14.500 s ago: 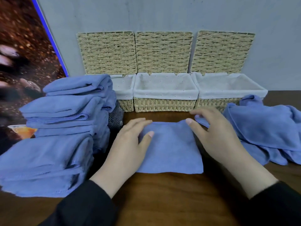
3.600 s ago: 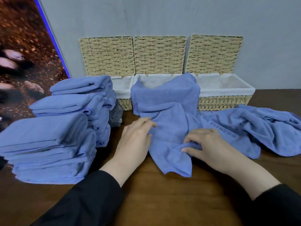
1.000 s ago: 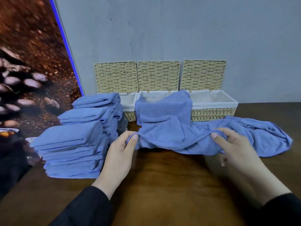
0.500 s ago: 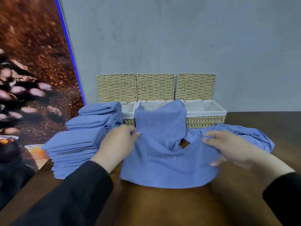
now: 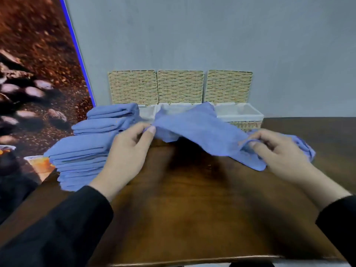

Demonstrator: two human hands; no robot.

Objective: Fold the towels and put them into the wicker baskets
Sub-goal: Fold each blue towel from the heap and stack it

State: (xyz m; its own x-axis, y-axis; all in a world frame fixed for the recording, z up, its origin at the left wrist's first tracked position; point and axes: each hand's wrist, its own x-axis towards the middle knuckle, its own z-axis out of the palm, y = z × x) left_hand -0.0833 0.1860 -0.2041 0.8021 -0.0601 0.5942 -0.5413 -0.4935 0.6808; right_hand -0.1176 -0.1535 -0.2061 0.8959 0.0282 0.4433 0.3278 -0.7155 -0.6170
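- Table [image 5: 192,218]: dark wood, glossy grain, carries all the items; its near edge shows at the bottom of the view.
- Stack of folded towels [image 5: 82,153]: matte blue cloth, flat rectangular layers, standing at the left of the table just in front of the left basket.
- Wicker baskets [image 5: 248,125]: three in a row against the grey wall, pale woven fibre, white cloth liners, lids raised upright behind them. No folded towel is visible inside any of them from this angle.
- Towel in hand [image 5: 198,130]: soft blue, limp; half a second ago it hung down as a broad sheet, now it is stretched sideways into a sagging band above the table, its far part draped over the rim of the middle basket. Judgement: it is being opened and squared before the first fold; no fold is made yet.
- Loose towel [image 5: 306,151]: bunched blue cloth behind the right hand, unfolded, largely hidden.
- Left hand [image 5: 129,149]: pinches the towel's left edge between thumb and fingers.
- Right hand [image 5: 277,151]: fingers curled around the towel's right end.
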